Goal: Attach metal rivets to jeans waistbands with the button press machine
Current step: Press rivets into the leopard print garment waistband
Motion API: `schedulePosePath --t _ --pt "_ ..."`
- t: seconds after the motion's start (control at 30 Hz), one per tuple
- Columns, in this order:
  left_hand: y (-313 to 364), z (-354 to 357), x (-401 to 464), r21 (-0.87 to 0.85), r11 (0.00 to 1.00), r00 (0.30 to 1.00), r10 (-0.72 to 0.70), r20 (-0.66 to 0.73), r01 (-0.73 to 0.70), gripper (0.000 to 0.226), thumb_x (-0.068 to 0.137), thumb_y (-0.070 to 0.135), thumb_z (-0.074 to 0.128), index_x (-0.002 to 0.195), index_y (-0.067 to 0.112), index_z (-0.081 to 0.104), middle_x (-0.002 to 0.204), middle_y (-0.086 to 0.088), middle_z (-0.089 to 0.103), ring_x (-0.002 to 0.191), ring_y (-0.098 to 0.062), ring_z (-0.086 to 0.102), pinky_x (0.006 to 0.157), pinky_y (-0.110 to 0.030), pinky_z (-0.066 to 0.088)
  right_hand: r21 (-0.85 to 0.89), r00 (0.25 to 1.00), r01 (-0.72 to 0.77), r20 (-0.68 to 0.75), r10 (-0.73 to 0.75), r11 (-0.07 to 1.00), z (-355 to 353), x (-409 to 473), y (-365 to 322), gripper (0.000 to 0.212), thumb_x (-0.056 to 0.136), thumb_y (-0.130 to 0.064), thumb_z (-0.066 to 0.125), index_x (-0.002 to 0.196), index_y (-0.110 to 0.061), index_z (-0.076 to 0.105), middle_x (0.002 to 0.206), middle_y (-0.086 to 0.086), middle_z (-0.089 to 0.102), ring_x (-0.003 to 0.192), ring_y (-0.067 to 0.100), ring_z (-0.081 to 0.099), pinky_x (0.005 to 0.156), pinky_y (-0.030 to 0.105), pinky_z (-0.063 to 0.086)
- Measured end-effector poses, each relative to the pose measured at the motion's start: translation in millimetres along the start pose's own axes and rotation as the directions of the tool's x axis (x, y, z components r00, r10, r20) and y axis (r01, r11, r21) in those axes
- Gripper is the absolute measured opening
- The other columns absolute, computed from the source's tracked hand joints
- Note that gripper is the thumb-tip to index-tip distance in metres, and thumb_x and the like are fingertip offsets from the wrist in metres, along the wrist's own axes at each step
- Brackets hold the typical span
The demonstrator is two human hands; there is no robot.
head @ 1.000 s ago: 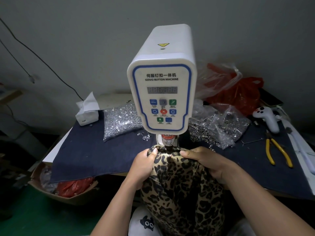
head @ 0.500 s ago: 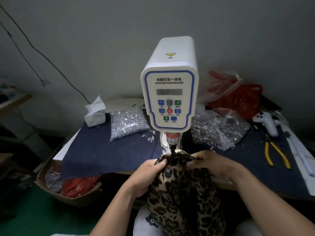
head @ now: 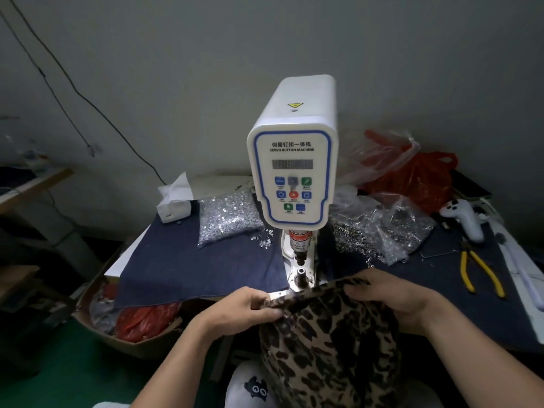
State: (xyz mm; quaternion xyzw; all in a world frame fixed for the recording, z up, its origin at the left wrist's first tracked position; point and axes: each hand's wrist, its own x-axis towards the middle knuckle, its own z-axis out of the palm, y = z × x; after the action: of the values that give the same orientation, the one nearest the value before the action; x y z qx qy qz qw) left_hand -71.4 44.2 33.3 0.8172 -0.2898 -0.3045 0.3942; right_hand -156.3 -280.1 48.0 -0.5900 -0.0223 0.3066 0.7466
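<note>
The leopard-print garment (head: 329, 343) hangs limp from both hands, its waistband (head: 312, 293) stretched taut between them just in front of the press's lower die (head: 300, 272). The cloth looks soft, light and floppy, so it will likely sag and slide unless held at the firmer band edge on each side of the rivet spot. The left hand (head: 250, 307) pinches the band end between thumb and curled fingers; the right hand (head: 391, 295) grips the band with its fingers folded over it. Beyond the hands stands the servo button machine (head: 293, 160), with bags of metal rivets (head: 228, 214) further back and yellow pliers (head: 478, 270) to the right.
</note>
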Motion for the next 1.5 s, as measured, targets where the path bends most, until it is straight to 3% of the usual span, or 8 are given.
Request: schedulePosePath --t 0.33,0.57,0.73,0.83,0.93,1.07,1.2,1.5 --pt "22 16 11 -0.759 0.645 0.982 -0.069 -0.176 -0.091 0.038 0.107 0.032 0.056 0.125 0.0 0.063 0.119 -0.022 0.069 0.106 -0.032 0.067 0.093 -0.039 0.054 -0.38 0.964 -0.1 -0.265 -0.005 0.92 -12 16 -12 0.055 0.087 -0.06 0.071 0.102 -0.007 0.074 0.106 0.015 0.076 0.096 0.027 0.074 0.084 0.033 0.057" --pt "32 -9 36 -0.609 0.793 0.964 -0.132 -0.231 -0.037 0.036 0.102 0.036 0.054 0.113 0.012 0.078 0.117 -0.013 0.077 0.114 -0.031 0.072 0.094 -0.034 0.058 -0.758 0.794 -0.242 -0.514 -0.326 0.605 -18 47 -24 0.039 0.084 -0.055 0.075 0.112 -0.028 0.07 0.109 -0.015 0.071 0.096 0.005 0.067 0.082 0.026 0.052" --pt "23 -21 36 -0.462 0.881 0.943 -0.236 -0.235 0.105 0.063 0.092 0.067 0.048 0.065 0.014 0.069 0.072 -0.007 0.071 0.071 -0.017 0.068 0.082 -0.032 0.049 -0.553 0.804 -0.157 -0.553 -0.219 0.818 -40 62 -25 0.023 0.085 -0.045 0.077 0.106 -0.038 0.073 0.113 -0.017 0.072 0.099 -0.001 0.065 0.08 0.022 0.048" --pt "12 -32 28 -0.218 0.969 0.959 -0.163 -0.232 0.112 0.071 0.095 0.067 0.045 0.057 0.009 0.061 0.058 0.0 0.06 0.059 -0.01 0.054 0.073 -0.025 0.044 -0.549 0.564 -0.18 -0.737 -0.372 0.816 -55 63 -24 0.013 0.096 -0.026 0.066 0.087 -0.028 0.076 0.099 -0.004 0.077 0.084 0.014 0.066 0.07 0.031 0.047" --pt "5 -40 42 -0.085 0.978 0.855 -0.208 -0.475 0.191 0.054 0.094 0.052 0.052 0.059 0.012 0.056 0.063 0.013 0.061 0.061 -0.01 0.056 0.07 -0.031 0.045 -0.694 0.376 -0.498 -0.713 -0.592 0.519 -65 68 -18 0.017 0.096 -0.011 0.055 0.089 -0.011 0.07 0.094 0.011 0.073 0.079 0.029 0.064 0.069 0.037 0.05" --pt "5 -46 77 0.041 0.942 0.685 -0.212 -0.697 0.333 0.02 0.1 0.033 0.057 0.113 0.031 0.072 0.109 0.012 0.073 0.105 -0.014 0.067 0.085 -0.031 0.049 -0.646 0.398 -0.675 -0.725 -0.562 0.356 -57 82 -14 0.019 0.099 -0.007 0.047 0.101 -0.004 0.066 0.108 0.016 0.061 0.095 0.037 0.064 0.075 0.043 0.055" --pt "0 -39 111 0.053 0.875 0.61 -0.292 -0.737 0.482 0.019 0.1 0.038 0.061 0.117 0.033 0.07 0.109 0.005 0.074 0.102 -0.024 0.069 0.077 -0.036 0.054 -0.666 0.434 -0.709 -0.672 -0.6 0.233 -53 78 -16 0.024 0.098 -0.007 0.047 0.087 -0.008 0.068 0.096 0.011 0.061 0.085 0.033 0.065 0.069 0.04 0.056" --pt "-11 -26 125 -0.053 0.859 0.456 -0.321 -0.83 0.509 0.013 0.097 0.039 0.068 0.101 0.035 0.08 0.098 0.0 0.076 0.093 -0.031 0.07 0.068 -0.034 0.047 -0.757 0.339 -0.413 -0.644 -0.686 0.506 -56 66 -15 0.016 0.093 -0.01 0.063 0.079 -0.014 0.068 0.079 0.001 0.068 0.073 0.022 0.063 0.069 0.039 0.051"
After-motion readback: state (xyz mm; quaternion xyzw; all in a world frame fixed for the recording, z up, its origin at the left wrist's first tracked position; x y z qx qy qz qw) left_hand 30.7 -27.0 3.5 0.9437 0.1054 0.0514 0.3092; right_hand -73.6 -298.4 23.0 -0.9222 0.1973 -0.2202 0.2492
